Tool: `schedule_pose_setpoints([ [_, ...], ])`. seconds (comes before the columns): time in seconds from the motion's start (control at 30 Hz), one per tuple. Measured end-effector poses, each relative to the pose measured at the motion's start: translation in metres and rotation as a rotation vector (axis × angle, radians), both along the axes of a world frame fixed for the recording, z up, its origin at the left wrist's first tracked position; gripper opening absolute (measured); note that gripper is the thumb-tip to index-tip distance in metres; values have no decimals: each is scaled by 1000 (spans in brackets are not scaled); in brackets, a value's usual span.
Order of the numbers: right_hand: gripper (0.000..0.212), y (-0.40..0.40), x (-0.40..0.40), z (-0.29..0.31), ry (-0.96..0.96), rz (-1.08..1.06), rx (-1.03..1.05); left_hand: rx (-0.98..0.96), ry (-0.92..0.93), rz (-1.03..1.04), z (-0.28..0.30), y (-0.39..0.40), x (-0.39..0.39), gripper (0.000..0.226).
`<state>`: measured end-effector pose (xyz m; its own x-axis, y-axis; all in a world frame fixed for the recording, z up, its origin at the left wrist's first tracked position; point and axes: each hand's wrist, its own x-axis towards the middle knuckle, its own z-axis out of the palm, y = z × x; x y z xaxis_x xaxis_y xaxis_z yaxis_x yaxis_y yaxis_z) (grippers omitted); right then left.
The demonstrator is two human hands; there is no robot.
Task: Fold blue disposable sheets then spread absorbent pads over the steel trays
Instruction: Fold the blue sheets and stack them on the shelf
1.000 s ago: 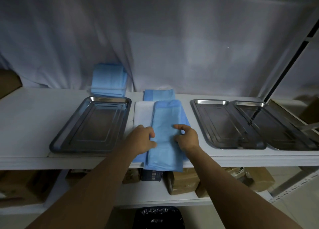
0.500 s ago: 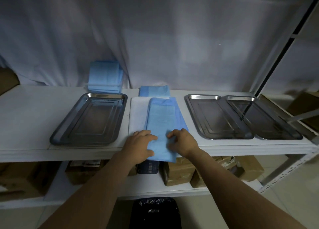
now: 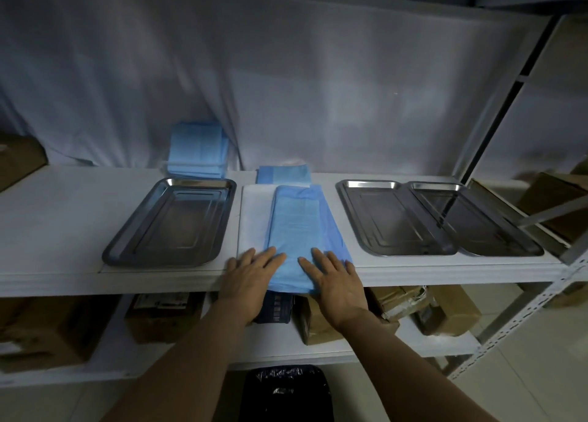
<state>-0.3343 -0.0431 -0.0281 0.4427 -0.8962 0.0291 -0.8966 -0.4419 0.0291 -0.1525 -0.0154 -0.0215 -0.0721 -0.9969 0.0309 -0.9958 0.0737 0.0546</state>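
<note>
A blue disposable sheet (image 3: 296,224), folded into a long narrow strip, lies on the white shelf between the steel trays, its near end hanging over the shelf's front edge. My left hand (image 3: 251,275) lies flat on its near left edge, fingers spread. My right hand (image 3: 337,281) presses flat on its near right edge. A white pad (image 3: 254,218) lies under the strip's left side. One steel tray (image 3: 171,221) sits to the left, and two overlapping steel trays (image 3: 394,218) (image 3: 477,221) sit to the right.
A stack of blue folded sheets (image 3: 199,154) stands behind the left tray, and another blue folded piece (image 3: 283,175) lies behind the strip. A white cloth covers the back wall. Cardboard boxes (image 3: 445,307) fill the lower shelf. A metal rack post (image 3: 496,128) rises at the right.
Both hands slid toward me along the strip to the shelf's front edge and opened flat, fingers spread. The camera view shifted slightly upward.
</note>
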Motion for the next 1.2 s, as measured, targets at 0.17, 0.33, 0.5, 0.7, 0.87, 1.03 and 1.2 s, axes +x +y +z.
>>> schedule_pose_setpoints([
  [0.17,49,-5,-4,10,-273,62,69,-48,61,-52,5,-5,8,81],
  [0.33,27,-11,-6,32,-583,-44,216,-126,329,-104,10,-8,12,62],
  [0.5,23,-21,-15,55,-905,-28,475,-114,680,-15,22,-18,4,21],
  [0.7,37,-37,-24,60,-843,-31,573,22,863,76,29,-28,-2,47],
  [0.87,29,-48,-19,48,-769,-109,500,-32,993,136,32,-37,-7,35],
  [1.03,16,-64,-13,38,-918,-131,444,35,1087,206,32,-49,-3,39],
  [1.2,33,-80,0,29,-962,-273,384,160,1035,248,30,-67,11,30],
])
